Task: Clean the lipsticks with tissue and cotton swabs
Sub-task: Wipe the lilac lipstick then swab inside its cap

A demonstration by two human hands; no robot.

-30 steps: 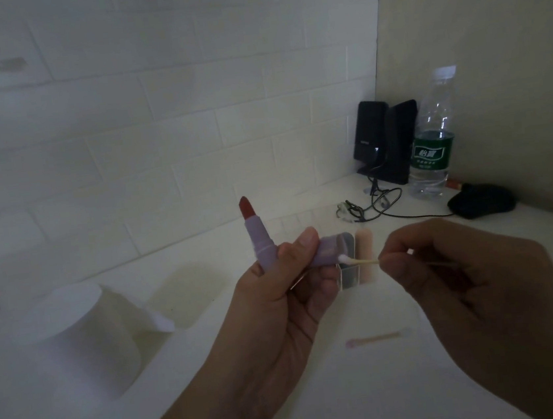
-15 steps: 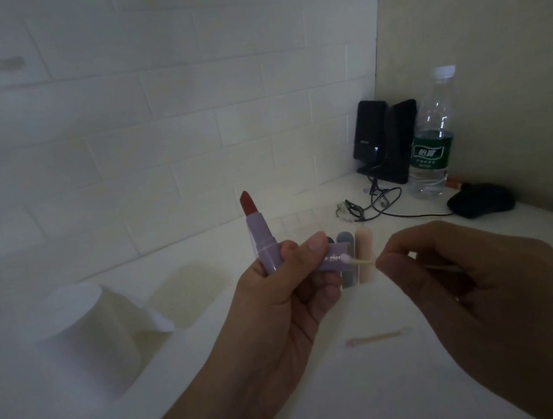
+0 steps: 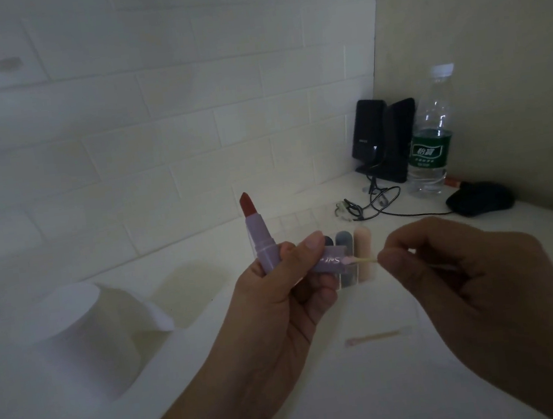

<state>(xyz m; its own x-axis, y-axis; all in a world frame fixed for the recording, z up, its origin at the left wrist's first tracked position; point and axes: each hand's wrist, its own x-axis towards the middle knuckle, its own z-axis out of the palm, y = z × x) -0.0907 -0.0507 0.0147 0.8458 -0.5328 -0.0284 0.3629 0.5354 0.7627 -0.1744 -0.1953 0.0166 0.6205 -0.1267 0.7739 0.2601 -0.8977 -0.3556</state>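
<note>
The left hand [image 3: 278,298] is raised over the white counter [image 3: 374,387] with its fingers curled round two things at once: an open lilac lipstick [image 3: 257,232] that stands nearly upright, red bullet at 12 o'clock, and its lilac cap [image 3: 330,262], which lies across the fingertips with the mouth toward 3 o'clock. The right hand [image 3: 477,293] pinches a cotton swab [image 3: 360,260] between thumb and forefinger — the pink-stained tip sits at the cap's mouth.

Just behind the cap, partly hidden by it and the fingers, a clear holder [image 3: 367,276] keeps a dark, a grey and a peach lipstick upright. A used swab [image 3: 379,336], one end pink, lies on the counter at 6 o'clock from the cap. A white tissue roll [image 3: 76,339] stands at 9 o'clock. At 2 o'clock, in the corner, are two black speakers [image 3: 382,138], a tangle of cable [image 3: 367,204], a water bottle [image 3: 432,136] and a dark computer mouse [image 3: 479,201].

The cap bears pale script, seemingly "Soft"; the bottle's green label carries Chinese characters too small to read.
</note>
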